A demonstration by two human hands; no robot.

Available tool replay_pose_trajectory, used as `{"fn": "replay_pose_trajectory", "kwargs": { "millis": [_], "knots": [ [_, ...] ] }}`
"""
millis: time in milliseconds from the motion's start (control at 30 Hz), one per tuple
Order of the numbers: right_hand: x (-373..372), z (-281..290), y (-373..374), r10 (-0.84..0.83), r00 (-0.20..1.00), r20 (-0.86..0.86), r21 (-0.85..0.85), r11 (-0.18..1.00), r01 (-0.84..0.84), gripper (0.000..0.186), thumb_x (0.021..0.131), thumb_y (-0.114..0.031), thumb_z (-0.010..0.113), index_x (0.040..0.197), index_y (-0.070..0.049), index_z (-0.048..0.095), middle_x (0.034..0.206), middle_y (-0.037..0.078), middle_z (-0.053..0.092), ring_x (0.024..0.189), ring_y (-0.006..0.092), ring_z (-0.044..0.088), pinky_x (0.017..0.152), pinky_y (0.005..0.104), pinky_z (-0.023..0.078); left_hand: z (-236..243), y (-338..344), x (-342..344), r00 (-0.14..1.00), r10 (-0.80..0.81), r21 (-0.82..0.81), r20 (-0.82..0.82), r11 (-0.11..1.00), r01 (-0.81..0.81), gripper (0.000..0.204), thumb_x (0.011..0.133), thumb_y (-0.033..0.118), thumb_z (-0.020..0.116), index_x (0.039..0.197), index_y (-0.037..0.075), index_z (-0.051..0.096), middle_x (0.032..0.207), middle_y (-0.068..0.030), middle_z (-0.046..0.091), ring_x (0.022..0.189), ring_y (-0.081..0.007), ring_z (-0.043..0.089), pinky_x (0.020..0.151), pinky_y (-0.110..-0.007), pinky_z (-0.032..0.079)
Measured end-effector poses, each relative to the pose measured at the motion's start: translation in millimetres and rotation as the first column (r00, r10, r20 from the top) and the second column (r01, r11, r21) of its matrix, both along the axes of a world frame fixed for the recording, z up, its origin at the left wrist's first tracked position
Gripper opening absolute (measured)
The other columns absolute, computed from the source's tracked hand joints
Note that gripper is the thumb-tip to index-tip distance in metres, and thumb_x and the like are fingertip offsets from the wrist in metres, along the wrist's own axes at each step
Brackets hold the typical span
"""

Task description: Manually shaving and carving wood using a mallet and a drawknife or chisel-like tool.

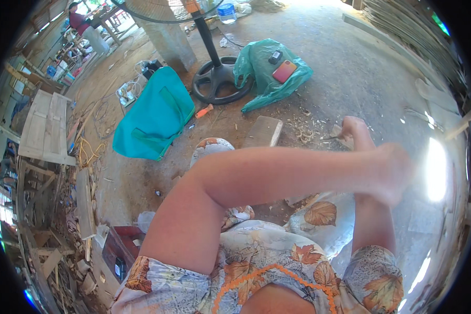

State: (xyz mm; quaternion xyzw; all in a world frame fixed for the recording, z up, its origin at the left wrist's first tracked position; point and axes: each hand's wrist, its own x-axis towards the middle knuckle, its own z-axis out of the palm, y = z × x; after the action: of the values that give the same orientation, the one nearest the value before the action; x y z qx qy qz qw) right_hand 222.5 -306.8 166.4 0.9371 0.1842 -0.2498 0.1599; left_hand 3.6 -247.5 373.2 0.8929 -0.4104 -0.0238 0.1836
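My left arm reaches across in front of me to the right. My left hand (395, 172), smeared by motion, is over my right forearm; whether it touches the arm I cannot tell, and its fingers do not show clearly. Farther out, my right hand (353, 127) is closed low over the floor. A thin thing pokes out to its left, too small to name. Pale wood shavings (306, 133) lie beside that hand. Left of them a wooden block (261, 132) rests on the floor, its near end hidden behind my left forearm.
Ahead stand a black fan base (214, 83) and a green plastic bag (264, 57) with a red phone (284, 71) on it. A teal bag (154, 115) and an orange-handled tool (204, 111) lie left. Scrap wood (86, 204) lines the left; a person (83, 26) is far off.
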Motion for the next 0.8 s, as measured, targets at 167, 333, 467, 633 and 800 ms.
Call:
{"fn": "replay_pose_trajectory", "kwargs": {
  "millis": [167, 333, 467, 633, 800],
  "knots": [
    [-4.3, 12.1, 6.8, -0.050, 0.999, 0.019, -0.012, 0.999, 0.050, 0.027, 0.061, -0.010, 0.074, 0.087, -0.007, 0.072, 0.096, 0.012, 0.069, 0.093, 0.0240, 0.066, 0.076, 0.0360, 0.053, -21.1, -17.5, -39.6, 0.989, -0.119, -0.235, 0.083, 0.963, 0.135, 0.008, 0.061, 0.012, 0.065, 0.061, 0.005, 0.066, 0.065, -0.0125, 0.065, 0.065, -0.0262, 0.066, 0.061, -0.034, 0.051],
    [1.1, 6.0, 4.7, -0.048, 0.999, -0.007, -0.005, 0.999, 0.048, 0.027, 0.063, -0.009, 0.072, 0.090, -0.009, 0.072, 0.098, 0.011, 0.069, 0.095, 0.0238, 0.066, 0.077, 0.0356, 0.053, 6.8, -15.0, -63.0, 0.937, -0.338, -0.517, -0.086, 0.819, 0.248, 0.007, 0.060, 0.009, 0.067, 0.057, 0.003, 0.065, 0.059, -0.0139, 0.063, 0.063, -0.0269, 0.065, 0.062, -0.033, 0.051],
    [-10.8, 17.6, 8.8, -0.056, 0.998, -0.019, -0.002, 0.998, 0.056, 0.029, 0.064, -0.009, 0.071, 0.093, -0.008, 0.071, 0.100, 0.010, 0.068, 0.096, 0.0231, 0.066, 0.079, 0.0355, 0.053, 3.4, -15.5, -52.7, 0.889, -0.413, -0.420, -0.199, 0.855, 0.303, 0.008, 0.066, 0.010, 0.064, 0.067, 0.003, 0.066, 0.071, -0.0135, 0.065, 0.072, -0.0270, 0.065, 0.066, -0.035, 0.050],
    [-10.4, 16.4, 9.6, -0.074, 0.997, -0.026, 0.075, 0.994, 0.076, 0.025, 0.062, -0.013, 0.075, 0.085, -0.004, 0.071, 0.094, 0.015, 0.068, 0.090, 0.0255, 0.066, 0.074, 0.0355, 0.053, 13.1, -0.2, 0.0, 0.937, -0.207, 0.113, -0.281, 0.962, 0.247, 0.012, 0.074, 0.017, 0.062, 0.083, 0.014, 0.069, 0.089, -0.0072, 0.067, 0.085, -0.0275, 0.064, 0.080, -0.041, 0.046],
    [-12.6, 16.8, 5.7, -0.083, 0.996, -0.019, 0.095, 0.992, 0.084, 0.024, 0.061, -0.012, 0.075, 0.083, -0.004, 0.071, 0.093, 0.015, 0.068, 0.089, 0.0255, 0.066, 0.073, 0.0355, 0.053, -1.8, 14.9, 14.4, 0.978, 0.162, 0.110, 0.131, 0.978, -0.177, 0.017, 0.076, 0.017, 0.057, 0.088, 0.010, 0.067, 0.081, -0.0101, 0.064, 0.083, -0.0279, 0.062, 0.083, -0.048, 0.043]
  ]
}}
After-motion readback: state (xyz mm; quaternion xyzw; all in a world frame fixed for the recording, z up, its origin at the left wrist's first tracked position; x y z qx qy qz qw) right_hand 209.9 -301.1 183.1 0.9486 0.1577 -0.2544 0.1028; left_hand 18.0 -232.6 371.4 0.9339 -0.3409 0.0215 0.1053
